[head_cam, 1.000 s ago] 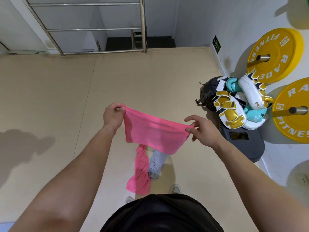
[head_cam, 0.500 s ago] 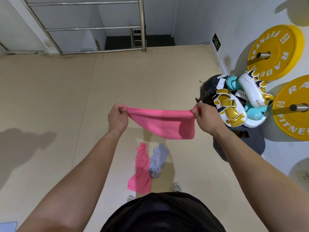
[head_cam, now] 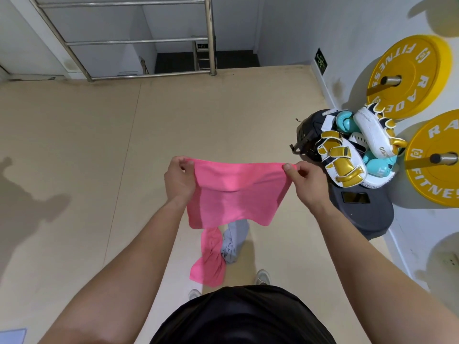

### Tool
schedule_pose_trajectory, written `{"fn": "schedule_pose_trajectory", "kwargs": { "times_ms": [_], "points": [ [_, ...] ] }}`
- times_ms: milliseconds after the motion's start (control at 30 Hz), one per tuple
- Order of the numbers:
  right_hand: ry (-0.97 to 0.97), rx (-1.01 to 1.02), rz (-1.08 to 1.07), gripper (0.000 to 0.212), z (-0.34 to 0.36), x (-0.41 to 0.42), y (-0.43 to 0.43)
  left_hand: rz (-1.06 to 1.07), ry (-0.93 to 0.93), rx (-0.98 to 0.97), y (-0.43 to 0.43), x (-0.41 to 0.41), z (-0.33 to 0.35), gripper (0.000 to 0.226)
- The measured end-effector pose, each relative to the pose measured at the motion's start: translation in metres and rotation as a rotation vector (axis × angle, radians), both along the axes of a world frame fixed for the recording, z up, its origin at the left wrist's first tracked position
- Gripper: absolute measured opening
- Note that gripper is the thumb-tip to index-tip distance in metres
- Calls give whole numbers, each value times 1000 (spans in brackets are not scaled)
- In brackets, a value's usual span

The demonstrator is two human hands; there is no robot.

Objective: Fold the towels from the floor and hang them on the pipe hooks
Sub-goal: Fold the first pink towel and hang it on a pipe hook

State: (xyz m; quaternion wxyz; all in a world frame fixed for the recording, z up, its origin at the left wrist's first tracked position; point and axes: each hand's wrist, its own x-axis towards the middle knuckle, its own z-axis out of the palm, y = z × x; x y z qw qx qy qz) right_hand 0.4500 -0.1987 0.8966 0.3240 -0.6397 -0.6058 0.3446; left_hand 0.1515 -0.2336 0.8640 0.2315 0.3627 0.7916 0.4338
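Three towels in view. Held in the air at centre: one pink towel point(head_cam: 236, 194), plain bright pink, fine even weave, no print visible. Stretched straight along the upper edge between both hands. Doubled over at the top, with a shorter layer ending in a horizontal line part-way down and a longer layer hanging below it. Lower edge slightly wavy; right side slanting inward toward the bottom.

Pinched at the upper left corner by the left hand point(head_cam: 178, 180), thumb and curled fingers closed on the cloth. Pinched at the upper right corner by the right hand point(head_cam: 306, 183), thumb on top, fingers curled beneath. Both forearms bare.

Below the held towel, on the beige floor point(head_cam: 99, 157): a second pink towel point(head_cam: 210, 259), crumpled and twisted lengthwise, and touching it on the right a grey towel point(head_cam: 234, 240), also bunched. Upper ends of both hidden behind the held towel. Near these, toes of two light shoes point(head_cam: 262, 276), partly covered by a black garment point(head_cam: 243, 316).

To the right, by the white wall point(head_cam: 310, 26): a dark round stand point(head_cam: 367, 219) with a flat black device point(head_cam: 355, 197) lying on it. Just beyond it, piled white-and-gold pads point(head_cam: 340, 160) and teal gloves point(head_cam: 346, 121). On wall pegs, two yellow weight plates point(head_cam: 407, 75). At the far end of the floor, a steel railing point(head_cam: 139, 41).
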Motion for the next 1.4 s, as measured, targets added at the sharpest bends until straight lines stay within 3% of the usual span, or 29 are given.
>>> {"fn": "schedule_pose_trajectory", "kwargs": {
  "times_ms": [167, 400, 667, 867, 1033, 1233, 1400],
  "points": [
    [117, -117, -87, 31, -19, -28, -29, -7, -116, -54, -16, 37, -4, 4],
    [274, -164, -98, 6, -27, -77, -58, -168, -357, -28, -47, 95, -8, 10],
    [57, -190, 115, 23, -22, -86, -59, -73, -370, 14, -56, 98, 1, 10],
    [-14, -188, 254, 30, -25, -89, -56, -116, -412, 36, -59, 97, 8, 18],
    [16, -215, 285, 28, -20, -87, -51, -175, -418, 8, -57, 91, 4, 19],
    [78, -281, 276, 14, -14, -81, -42, -278, -467, -23, -53, 88, 8, 63],
    [5, -212, 332, 3, -17, -67, -32, -430, -568, -43, -53, 84, 12, 62]
  ]
}}
